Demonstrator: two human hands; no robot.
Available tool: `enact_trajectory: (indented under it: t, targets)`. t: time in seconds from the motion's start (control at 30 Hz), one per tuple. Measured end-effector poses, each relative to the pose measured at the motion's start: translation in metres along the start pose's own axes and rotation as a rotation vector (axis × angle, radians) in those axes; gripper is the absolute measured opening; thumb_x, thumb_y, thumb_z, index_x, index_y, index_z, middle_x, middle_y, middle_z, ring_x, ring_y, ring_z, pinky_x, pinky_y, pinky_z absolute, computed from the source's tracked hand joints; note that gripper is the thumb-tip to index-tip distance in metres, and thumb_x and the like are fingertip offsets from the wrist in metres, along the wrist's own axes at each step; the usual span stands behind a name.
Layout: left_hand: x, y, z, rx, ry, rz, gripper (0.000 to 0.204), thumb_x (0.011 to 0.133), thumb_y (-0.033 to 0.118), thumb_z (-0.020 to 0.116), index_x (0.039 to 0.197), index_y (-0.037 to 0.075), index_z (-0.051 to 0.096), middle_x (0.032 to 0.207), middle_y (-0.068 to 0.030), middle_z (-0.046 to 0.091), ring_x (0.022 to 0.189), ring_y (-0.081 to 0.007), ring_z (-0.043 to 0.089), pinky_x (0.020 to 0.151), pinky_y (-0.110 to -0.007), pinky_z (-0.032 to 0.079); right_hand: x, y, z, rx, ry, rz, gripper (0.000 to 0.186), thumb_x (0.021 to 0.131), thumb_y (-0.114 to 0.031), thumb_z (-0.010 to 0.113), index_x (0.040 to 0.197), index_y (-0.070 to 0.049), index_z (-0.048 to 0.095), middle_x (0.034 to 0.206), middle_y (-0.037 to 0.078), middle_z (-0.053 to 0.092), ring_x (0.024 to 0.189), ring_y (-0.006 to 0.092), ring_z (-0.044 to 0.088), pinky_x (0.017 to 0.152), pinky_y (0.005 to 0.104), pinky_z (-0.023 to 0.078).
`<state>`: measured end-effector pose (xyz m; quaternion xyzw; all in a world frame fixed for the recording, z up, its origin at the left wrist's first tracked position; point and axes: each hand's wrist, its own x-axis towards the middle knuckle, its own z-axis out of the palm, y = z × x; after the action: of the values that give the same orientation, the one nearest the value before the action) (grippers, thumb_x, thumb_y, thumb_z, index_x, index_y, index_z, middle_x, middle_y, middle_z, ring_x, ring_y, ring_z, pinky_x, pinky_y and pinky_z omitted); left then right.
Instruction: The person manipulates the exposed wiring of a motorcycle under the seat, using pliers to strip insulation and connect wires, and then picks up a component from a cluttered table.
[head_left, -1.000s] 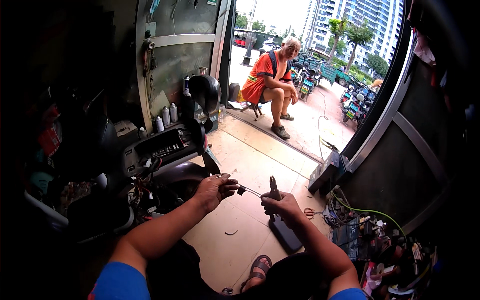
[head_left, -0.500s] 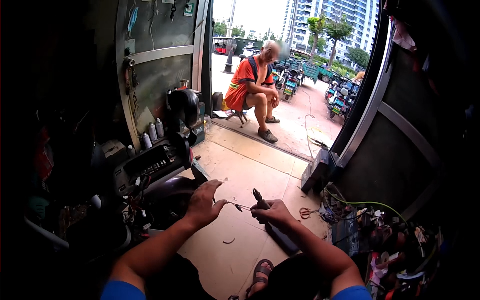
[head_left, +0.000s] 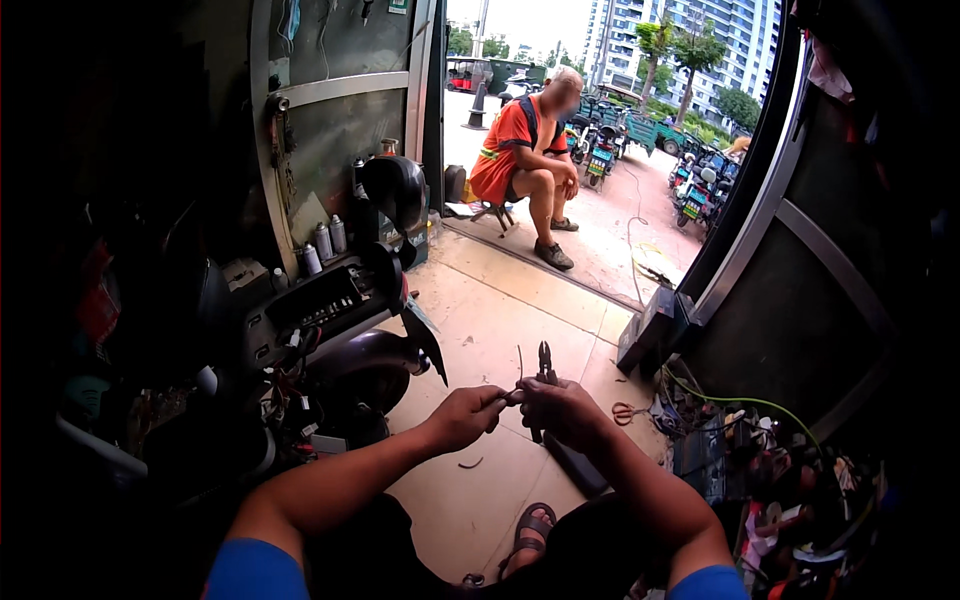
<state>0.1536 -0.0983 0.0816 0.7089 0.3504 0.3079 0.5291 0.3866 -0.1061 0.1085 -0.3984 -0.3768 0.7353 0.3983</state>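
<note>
My left hand is closed in a pinch on a thin dark wire, right beside my right hand. One end of this wire sticks up between the two hands. Held in my right hand are dark-handled pliers, their jaws pointing up and away from me. The right thumb and fingers also meet the wire close to the left fingertips. Exactly how the wire runs between the fingers is hidden. Below the hands, a short curved scrap of wire lies on the tiled floor.
Scissors lie right of my hands, near a cluttered heap of parts and cables. A partly dismantled scooter stands at left. Someone in an orange vest sits at the doorway. A dark flat object lies near my foot.
My left hand has gone from spread fingers to a pinch and come up against the right hand. The pliers now stand more upright. The whole view has shifted slightly.
</note>
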Motion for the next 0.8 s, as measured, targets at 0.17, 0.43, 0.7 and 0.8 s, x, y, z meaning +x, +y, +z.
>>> enact_trajectory:
  t: [0.17, 0.43, 0.7, 0.8]
  targets:
    - [0.0, 0.008, 0.003, -0.301, 0.036, -0.064, 0.021, 0.109, 0.016, 0.051, 0.119, 0.001, 0.062, 0.068, 0.0047, 0.045, 0.06, -0.0053, 0.041, 0.055, -0.025, 0.036, 0.003, -0.001, 0.008, -0.132, 0.138, -0.137, 0.045, 0.094, -0.017, 0.078, 0.13, 0.002, 0.06, 0.102, 0.009, 0.071, 0.084, 0.0173, 0.066, 0.074, 0.0309, 0.054]
    - [-0.001, 0.0, 0.009, -0.252, 0.027, -0.055, 0.019, 0.109, 0.014, 0.052, 0.117, 0.002, 0.063, 0.068, 0.0058, 0.044, 0.057, -0.0044, 0.038, 0.053, -0.023, 0.031, 0.002, -0.002, 0.014, -0.312, 0.122, -0.231, 0.036, 0.093, -0.019, 0.079, 0.119, 0.002, 0.067, 0.094, 0.008, 0.07, 0.079, 0.0148, 0.065, 0.071, 0.0299, 0.054]
    - [0.004, 0.008, 0.006, -0.443, 0.084, -0.13, 0.019, 0.106, 0.012, 0.055, 0.115, 0.001, 0.067, 0.074, 0.0015, 0.055, 0.056, -0.0049, 0.041, 0.049, -0.023, 0.033, 0.005, 0.004, 0.009, -0.24, 0.11, -0.235, 0.035, 0.095, -0.025, 0.078, 0.113, 0.001, 0.065, 0.094, 0.008, 0.069, 0.079, 0.0154, 0.065, 0.073, 0.0298, 0.053]
    - [-0.004, 0.017, 0.002, -0.51, 0.044, -0.203, 0.02, 0.106, 0.012, 0.055, 0.115, 0.0, 0.068, 0.074, 0.0015, 0.054, 0.055, -0.0035, 0.04, 0.048, -0.02, 0.029, 0.01, 0.006, 0.008, -0.094, 0.1, -0.142, 0.035, 0.097, -0.029, 0.075, 0.114, 0.0, 0.065, 0.095, 0.007, 0.068, 0.081, 0.0154, 0.065, 0.074, 0.0296, 0.054]
